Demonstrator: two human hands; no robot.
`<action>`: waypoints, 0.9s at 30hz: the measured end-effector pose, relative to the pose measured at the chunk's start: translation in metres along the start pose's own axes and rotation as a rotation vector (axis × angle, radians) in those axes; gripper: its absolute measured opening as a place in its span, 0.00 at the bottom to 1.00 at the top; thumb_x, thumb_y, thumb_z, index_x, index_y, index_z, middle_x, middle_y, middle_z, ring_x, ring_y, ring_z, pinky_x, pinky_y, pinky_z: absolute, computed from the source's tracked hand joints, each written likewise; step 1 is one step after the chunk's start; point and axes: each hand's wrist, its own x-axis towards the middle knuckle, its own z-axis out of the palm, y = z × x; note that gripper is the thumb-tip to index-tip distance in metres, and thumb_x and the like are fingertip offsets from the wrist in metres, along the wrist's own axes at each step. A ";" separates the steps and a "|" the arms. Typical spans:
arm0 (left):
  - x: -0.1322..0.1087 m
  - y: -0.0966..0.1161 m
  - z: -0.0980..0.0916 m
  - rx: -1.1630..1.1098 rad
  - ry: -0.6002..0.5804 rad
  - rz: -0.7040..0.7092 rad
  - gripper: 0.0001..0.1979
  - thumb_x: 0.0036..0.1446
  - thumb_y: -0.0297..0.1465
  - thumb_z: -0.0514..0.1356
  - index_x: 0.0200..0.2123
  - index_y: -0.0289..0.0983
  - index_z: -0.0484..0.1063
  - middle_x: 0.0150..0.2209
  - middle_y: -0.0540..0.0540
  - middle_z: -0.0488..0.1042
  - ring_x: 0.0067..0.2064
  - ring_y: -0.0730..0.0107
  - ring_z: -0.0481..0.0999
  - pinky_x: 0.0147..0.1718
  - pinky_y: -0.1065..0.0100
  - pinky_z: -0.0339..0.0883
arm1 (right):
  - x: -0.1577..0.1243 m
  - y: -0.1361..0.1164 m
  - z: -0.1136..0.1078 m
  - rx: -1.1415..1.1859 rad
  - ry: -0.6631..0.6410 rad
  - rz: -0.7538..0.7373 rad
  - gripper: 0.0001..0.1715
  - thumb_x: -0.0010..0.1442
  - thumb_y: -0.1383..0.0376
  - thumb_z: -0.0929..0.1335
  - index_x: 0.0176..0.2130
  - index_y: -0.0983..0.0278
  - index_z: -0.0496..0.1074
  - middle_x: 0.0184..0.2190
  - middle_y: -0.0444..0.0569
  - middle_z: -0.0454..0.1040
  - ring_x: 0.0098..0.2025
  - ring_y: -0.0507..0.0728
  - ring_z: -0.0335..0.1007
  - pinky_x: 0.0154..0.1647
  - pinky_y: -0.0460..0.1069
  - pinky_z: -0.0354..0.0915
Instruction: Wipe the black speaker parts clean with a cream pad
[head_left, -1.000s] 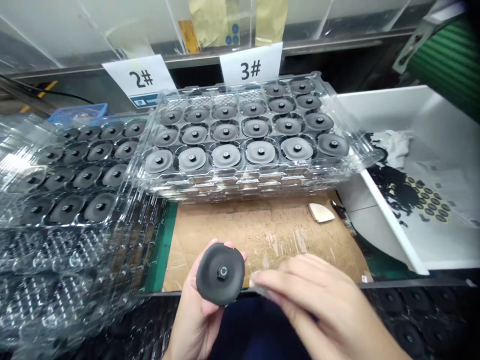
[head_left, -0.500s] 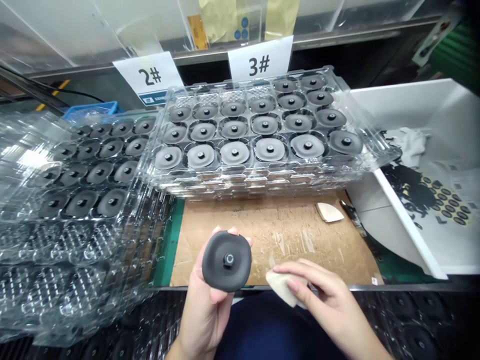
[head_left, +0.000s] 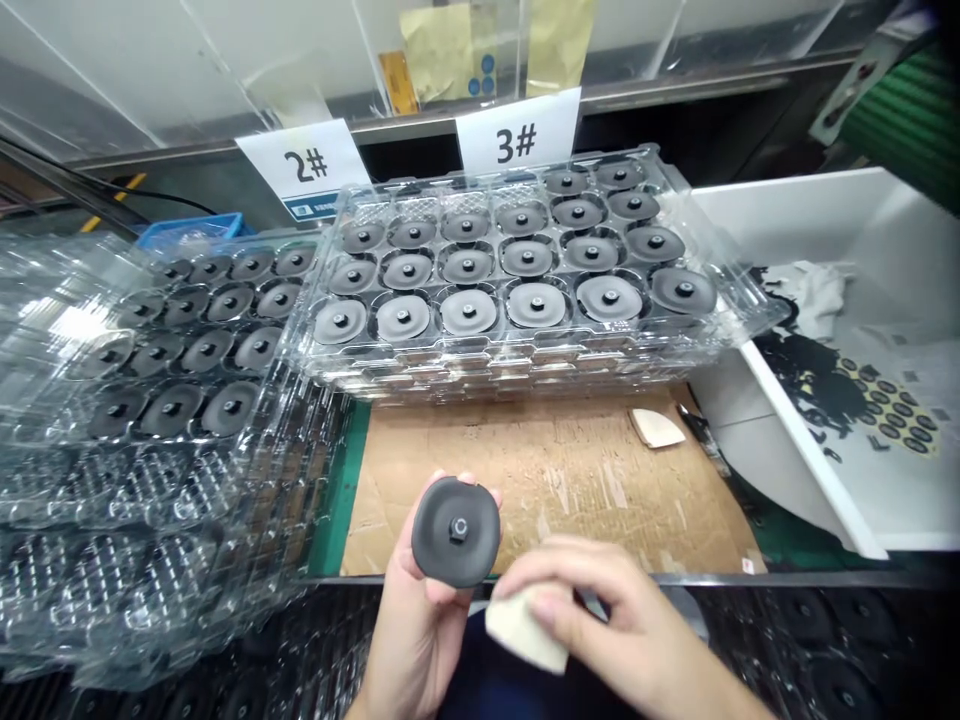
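Carries the pale wedge-shaped pad (head_left: pixel 526 632) lower and further left than half a second ago — from the right of the black disc (head_left: pixel 456 531) to just off the lower right edge. Keeps the disc much as before, stub facing up, grasped from underneath in the left hand (head_left: pixel 421 622). Pinches the pad between thumb and fingers of the right hand (head_left: pixel 604 610), slightly blurred.

Works at the near edge of a scuffed cardboard sheet (head_left: pixel 480 470), laid over a green surface (head_left: pixel 337 515). Has a second pale wedge (head_left: pixel 658 429) lying at the right of the cardboard, just beside a slim dark tool (head_left: pixel 703 436). Faces a metal rail (head_left: pixel 675 88) with a "2#" card (head_left: pixel 307 165) and a "3#" card (head_left: pixel 517 145), and a green ribbed hose (head_left: pixel 911 115) at upper right.

Has straight ahead a stack of clear trays (head_left: pixel 480 375), with tray discs (head_left: pixel 469 312) set singly in the top compartments — three rows of six, plus two at the back right. Has at left another tray stack (head_left: pixel 172 485), likewise with discs, and behind it a blue basket (head_left: pixel 187 232). Has at right a white bin (head_left: pixel 808 450) containing black scraps (head_left: pixel 806 380), crumpled white material (head_left: pixel 817 298) and a yellowish sheet of dark ovals (head_left: pixel 900 410).
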 end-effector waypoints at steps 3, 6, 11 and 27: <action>0.000 -0.005 0.001 0.004 -0.071 -0.025 0.35 0.35 0.35 0.70 0.50 0.46 0.67 0.50 0.44 0.72 0.47 0.58 0.73 0.44 0.66 0.68 | 0.001 -0.003 0.003 0.007 0.284 -0.026 0.12 0.61 0.68 0.63 0.43 0.56 0.71 0.39 0.42 0.74 0.39 0.51 0.70 0.35 0.43 0.65; 0.000 -0.009 -0.005 0.047 -0.147 -0.133 0.30 0.42 0.35 0.67 0.51 0.45 0.67 0.47 0.44 0.73 0.48 0.59 0.72 0.45 0.66 0.67 | 0.008 -0.020 0.011 -0.120 0.441 -0.249 0.15 0.59 0.70 0.63 0.47 0.61 0.68 0.41 0.46 0.73 0.41 0.53 0.69 0.41 0.47 0.64; -0.002 -0.005 -0.016 0.044 -0.135 -0.157 0.26 0.42 0.31 0.67 0.48 0.46 0.69 0.48 0.47 0.72 0.50 0.59 0.70 0.50 0.64 0.64 | 0.021 -0.033 0.017 -0.374 0.100 -0.360 0.11 0.59 0.72 0.62 0.40 0.66 0.71 0.33 0.46 0.74 0.34 0.52 0.68 0.37 0.48 0.62; -0.006 -0.006 -0.007 0.040 -0.171 -0.220 0.24 0.43 0.37 0.67 0.46 0.46 0.72 0.47 0.47 0.74 0.52 0.58 0.69 0.49 0.63 0.64 | 0.016 -0.025 0.006 -0.685 0.288 -0.338 0.15 0.62 0.69 0.58 0.41 0.63 0.72 0.27 0.47 0.70 0.29 0.54 0.61 0.30 0.50 0.51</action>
